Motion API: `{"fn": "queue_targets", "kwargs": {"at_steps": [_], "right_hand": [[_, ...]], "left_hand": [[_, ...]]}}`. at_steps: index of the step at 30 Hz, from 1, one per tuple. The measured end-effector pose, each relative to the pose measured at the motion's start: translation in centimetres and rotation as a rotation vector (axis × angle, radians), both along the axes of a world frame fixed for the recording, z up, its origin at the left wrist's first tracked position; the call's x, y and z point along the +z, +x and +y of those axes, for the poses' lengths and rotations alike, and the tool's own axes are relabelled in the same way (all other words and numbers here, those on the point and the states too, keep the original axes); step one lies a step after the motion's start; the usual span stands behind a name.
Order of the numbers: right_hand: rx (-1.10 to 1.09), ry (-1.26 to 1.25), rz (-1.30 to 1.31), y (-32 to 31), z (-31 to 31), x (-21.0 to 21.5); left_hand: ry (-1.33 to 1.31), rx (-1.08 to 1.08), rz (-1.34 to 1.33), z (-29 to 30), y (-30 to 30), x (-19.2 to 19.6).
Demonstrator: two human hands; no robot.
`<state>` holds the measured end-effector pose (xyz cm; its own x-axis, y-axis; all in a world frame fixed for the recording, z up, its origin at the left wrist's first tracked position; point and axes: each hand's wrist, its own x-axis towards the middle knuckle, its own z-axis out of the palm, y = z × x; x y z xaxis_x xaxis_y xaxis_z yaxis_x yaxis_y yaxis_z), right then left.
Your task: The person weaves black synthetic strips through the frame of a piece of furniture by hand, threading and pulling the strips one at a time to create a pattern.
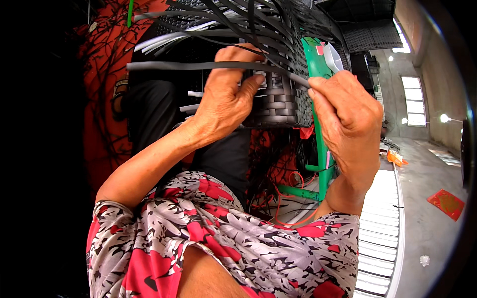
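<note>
The left hand (pixel 226 102) is clamped on the black woven plastic basket (pixel 278 102) held up at chest height, thumb against its wall. The right hand (pixel 348 116) pinches a long flat black plastic strip (pixel 198 65) beside the basket's edge. Behind stands a green plastic frame (pixel 323 149).

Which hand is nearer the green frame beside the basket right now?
Right. The right hand lies directly in front of the green frame, overlapping it. The left hand is farther left, gripping the black woven basket.
</note>
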<state>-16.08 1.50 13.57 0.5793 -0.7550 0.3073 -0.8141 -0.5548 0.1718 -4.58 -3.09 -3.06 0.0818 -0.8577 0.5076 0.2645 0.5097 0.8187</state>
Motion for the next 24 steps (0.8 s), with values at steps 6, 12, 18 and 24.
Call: {"fn": "queue_targets", "kwargs": {"at_steps": [6, 12, 18, 24], "right_hand": [[0.029, 0.027, 0.071, -0.4, -0.3, -0.3], [0.006, -0.019, 0.354, 1.6, -0.2, -0.7], [-0.038, -0.004, 0.559, 3.1, -0.8, -1.3], [-0.009, 0.11, 0.634, 3.8, -1.8, -1.2]], "left_hand": [[-0.035, 0.031, -0.176, 0.0, 0.3, -1.1], [0.127, -0.218, -0.205, -0.5, 0.2, -1.5], [0.386, -0.49, 0.02, -0.8, 0.7, -0.9], [0.479, -0.587, 0.179, -1.1, 0.3, -1.2]]}}
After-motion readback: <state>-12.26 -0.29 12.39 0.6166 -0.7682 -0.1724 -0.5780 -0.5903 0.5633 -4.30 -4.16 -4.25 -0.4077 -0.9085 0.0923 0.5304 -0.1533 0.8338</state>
